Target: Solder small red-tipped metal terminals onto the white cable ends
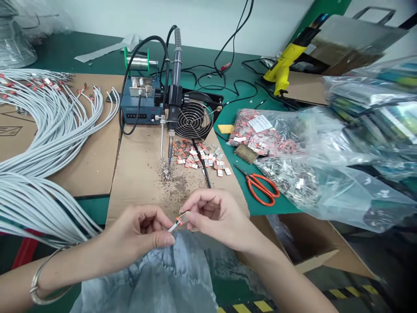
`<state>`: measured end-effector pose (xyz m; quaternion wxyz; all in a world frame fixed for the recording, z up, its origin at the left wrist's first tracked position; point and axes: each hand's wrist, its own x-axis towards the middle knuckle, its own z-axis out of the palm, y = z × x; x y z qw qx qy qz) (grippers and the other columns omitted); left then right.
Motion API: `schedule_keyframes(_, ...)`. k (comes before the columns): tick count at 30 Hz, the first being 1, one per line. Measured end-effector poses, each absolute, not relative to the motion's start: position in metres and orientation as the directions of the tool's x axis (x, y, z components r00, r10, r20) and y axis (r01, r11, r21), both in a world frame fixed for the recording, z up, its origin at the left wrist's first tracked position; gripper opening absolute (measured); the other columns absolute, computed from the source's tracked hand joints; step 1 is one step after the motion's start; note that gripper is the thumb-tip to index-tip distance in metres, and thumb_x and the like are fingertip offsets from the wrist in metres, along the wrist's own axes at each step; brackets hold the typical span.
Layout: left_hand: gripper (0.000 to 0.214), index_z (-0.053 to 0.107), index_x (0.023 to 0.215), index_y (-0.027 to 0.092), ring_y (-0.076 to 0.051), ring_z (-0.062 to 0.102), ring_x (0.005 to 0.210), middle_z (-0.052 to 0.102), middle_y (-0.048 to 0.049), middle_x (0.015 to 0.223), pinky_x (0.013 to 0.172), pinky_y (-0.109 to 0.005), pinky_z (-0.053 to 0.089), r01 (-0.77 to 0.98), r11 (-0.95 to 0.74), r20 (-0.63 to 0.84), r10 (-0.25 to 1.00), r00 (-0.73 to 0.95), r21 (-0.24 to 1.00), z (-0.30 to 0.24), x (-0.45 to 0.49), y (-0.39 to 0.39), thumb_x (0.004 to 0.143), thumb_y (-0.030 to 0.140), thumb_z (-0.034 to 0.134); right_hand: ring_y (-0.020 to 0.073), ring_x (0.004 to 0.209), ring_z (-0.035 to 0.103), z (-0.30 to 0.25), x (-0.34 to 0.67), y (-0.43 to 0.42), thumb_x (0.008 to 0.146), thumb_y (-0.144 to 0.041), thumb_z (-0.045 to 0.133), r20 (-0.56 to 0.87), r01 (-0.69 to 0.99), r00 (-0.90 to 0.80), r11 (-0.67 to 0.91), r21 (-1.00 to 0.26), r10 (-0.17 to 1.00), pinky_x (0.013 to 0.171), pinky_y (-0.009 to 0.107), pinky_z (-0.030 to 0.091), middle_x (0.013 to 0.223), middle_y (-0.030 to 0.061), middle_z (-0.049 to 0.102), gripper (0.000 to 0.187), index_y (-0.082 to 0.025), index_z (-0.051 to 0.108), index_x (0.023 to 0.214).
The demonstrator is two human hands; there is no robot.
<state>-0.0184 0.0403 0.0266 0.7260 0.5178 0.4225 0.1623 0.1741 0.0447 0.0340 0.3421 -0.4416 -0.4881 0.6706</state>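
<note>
Between finger and thumb, my left hand [151, 228] pinches a thin white cable [173, 227] close to its end. Small coloured wires show where the cable meets a USB connector [183, 218] with orange plastic and a metal shell. My right hand [213, 213] grips that connector by its metal part. Both hands are just past the front edge of a cardboard sheet [130, 174], above my grey-blue clothing. Beyond them, a soldering iron [170, 143] is mounted tip down over a heap of solder bits [167, 171]. Loose USB connectors [203, 156] lie right of the tip.
Bundles of white cables [58, 126] fill the left side. Behind stand a blue soldering station [138, 108], a solder spool [138, 61] and a fan [193, 119]. Orange-handled scissors [262, 189], bags of connectors [267, 130] and a yellow heat gun [283, 69] are on the right.
</note>
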Motion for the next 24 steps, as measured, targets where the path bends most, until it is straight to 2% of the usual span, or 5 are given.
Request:
schedule_keyframes(9, 0.023, 0.058, 0.075, 0.015, -0.011, 0.044, 0.056, 0.050, 0.0024, 0.061, 0.052, -0.023, 0.039, 0.175, 0.423, -0.437, 0.670, 0.601, 0.889, 0.025, -0.021, 0.029, 0.075, 0.037, 0.065, 0.0072, 0.046, 0.053, 0.033, 0.172, 0.037, 0.060, -0.019, 0.077, -0.303, -0.051, -0.397, -0.351, -0.935, 0.866, 0.046, 0.019, 0.042, 0.053, -0.0034, 0.061, 0.013, -0.017, 0.066, 0.066)
schedule_keyframes(16, 0.018, 0.057, 0.072, 0.014, -0.009, 0.038, 0.054, 0.049, 0.0038, 0.059, 0.050, -0.022, 0.029, 0.163, 0.371, -0.389, 0.690, 0.610, 0.914, 0.026, -0.019, 0.027, 0.076, 0.031, 0.064, 0.0061, 0.046, 0.053, 0.033, 0.171, 0.034, 0.058, -0.020, 0.079, -0.321, -0.058, -0.390, -0.371, -0.927, 0.863, 0.047, 0.018, 0.042, 0.052, -0.0040, 0.061, 0.017, -0.016, 0.064, 0.065)
schedule_keyframes(24, 0.017, 0.057, 0.072, 0.015, -0.010, 0.041, 0.056, 0.050, 0.0032, 0.059, 0.053, -0.023, 0.031, 0.199, 0.364, -0.408, 0.697, 0.589, 0.910, 0.028, -0.018, 0.026, 0.075, 0.030, 0.064, 0.0067, 0.046, 0.053, 0.031, 0.174, 0.033, 0.063, -0.022, 0.076, -0.300, -0.039, -0.417, -0.346, -0.937, 0.858, 0.047, 0.018, 0.042, 0.052, -0.0037, 0.061, 0.016, -0.017, 0.062, 0.067)
